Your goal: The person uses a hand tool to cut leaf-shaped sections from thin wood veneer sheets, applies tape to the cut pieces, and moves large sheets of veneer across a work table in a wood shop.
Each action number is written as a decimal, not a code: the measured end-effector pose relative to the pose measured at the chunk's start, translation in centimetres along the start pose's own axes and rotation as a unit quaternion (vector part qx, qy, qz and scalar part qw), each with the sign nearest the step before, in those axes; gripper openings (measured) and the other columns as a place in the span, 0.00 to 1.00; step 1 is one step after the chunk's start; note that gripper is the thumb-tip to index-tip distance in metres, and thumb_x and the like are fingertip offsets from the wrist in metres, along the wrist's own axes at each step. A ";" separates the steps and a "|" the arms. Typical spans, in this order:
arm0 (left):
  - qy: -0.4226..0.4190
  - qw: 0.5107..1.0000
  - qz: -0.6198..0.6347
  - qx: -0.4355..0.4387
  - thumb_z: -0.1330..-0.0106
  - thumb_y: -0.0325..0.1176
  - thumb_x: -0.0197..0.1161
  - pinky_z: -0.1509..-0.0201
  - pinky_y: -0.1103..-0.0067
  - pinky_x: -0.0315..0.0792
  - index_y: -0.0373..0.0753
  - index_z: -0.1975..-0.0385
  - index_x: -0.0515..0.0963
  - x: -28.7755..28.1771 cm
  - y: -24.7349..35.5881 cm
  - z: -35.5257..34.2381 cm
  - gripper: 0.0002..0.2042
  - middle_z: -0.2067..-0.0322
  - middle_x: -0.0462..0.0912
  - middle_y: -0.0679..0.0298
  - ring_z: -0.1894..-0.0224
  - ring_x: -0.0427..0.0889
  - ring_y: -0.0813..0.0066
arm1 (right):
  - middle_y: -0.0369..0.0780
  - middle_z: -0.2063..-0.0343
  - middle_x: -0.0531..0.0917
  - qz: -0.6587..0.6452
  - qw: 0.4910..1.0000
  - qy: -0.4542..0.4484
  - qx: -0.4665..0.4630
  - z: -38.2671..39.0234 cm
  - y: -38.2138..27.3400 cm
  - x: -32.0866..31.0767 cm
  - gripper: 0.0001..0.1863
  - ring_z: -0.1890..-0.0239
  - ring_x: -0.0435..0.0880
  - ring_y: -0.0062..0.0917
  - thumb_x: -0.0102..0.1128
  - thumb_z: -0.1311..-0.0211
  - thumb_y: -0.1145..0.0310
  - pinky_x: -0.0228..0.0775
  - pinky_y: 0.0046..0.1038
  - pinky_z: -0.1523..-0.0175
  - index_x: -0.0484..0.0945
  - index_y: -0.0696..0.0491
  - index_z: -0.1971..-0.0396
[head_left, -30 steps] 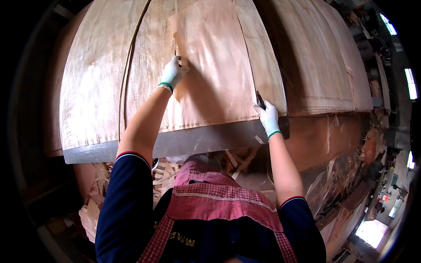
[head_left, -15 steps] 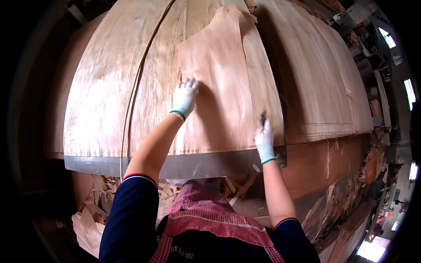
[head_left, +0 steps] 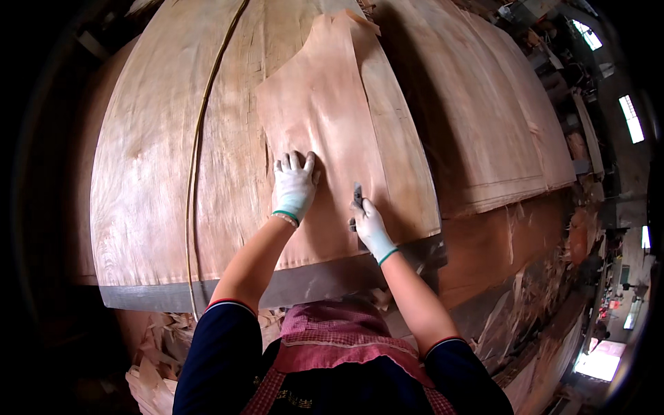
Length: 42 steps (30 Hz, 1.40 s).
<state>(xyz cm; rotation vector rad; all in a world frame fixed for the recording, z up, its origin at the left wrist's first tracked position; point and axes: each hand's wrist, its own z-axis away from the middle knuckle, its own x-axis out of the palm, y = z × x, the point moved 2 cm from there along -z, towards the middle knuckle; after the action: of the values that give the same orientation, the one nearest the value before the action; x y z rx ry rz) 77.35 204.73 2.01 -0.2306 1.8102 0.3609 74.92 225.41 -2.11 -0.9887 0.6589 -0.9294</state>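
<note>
Since 0.5 s ago: left hand [head_left: 294, 185] slid lower, fingers spread flat pinning veneer patch [head_left: 332, 138] | right hand [head_left: 370, 225] grip pinching small blade [head_left: 357, 197], edge on patch | patch lies atop veneer sheets [head_left: 159, 159] on desk [head_left: 173, 297]

Your left hand [head_left: 294, 185] and right hand [head_left: 370, 225] wear white gloves with green cuff bands, and your sleeves [head_left: 214, 353] are dark navy with a thin red edge. The veneer piece [head_left: 332, 124] under your hands is pinkish tan, while the large sheet [head_left: 159, 159] beneath it is paler yellow-brown with streaked grain. Your apron [head_left: 332, 339] is a red-and-white check, and the table edge [head_left: 311, 283] is grey.
</note>
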 end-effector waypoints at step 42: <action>0.016 0.845 0.002 -0.534 0.37 0.47 0.58 0.28 0.55 0.47 0.36 0.45 0.71 3.5 12.5 -7.7 0.25 0.35 0.61 0.45 0.31 0.57 0.47 | 0.52 0.51 0.76 0.510 0.494 -0.414 -0.570 -25.2 -21.8 -3.5 0.15 0.49 0.75 0.49 0.52 0.33 0.63 0.69 0.44 0.46 0.74 0.60 0.57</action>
<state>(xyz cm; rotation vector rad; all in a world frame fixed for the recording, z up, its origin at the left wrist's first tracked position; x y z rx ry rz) 65.18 213.70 2.03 -1.0042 1.4557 1.3594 45.19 213.08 7.30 -1.6352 0.7809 1.2878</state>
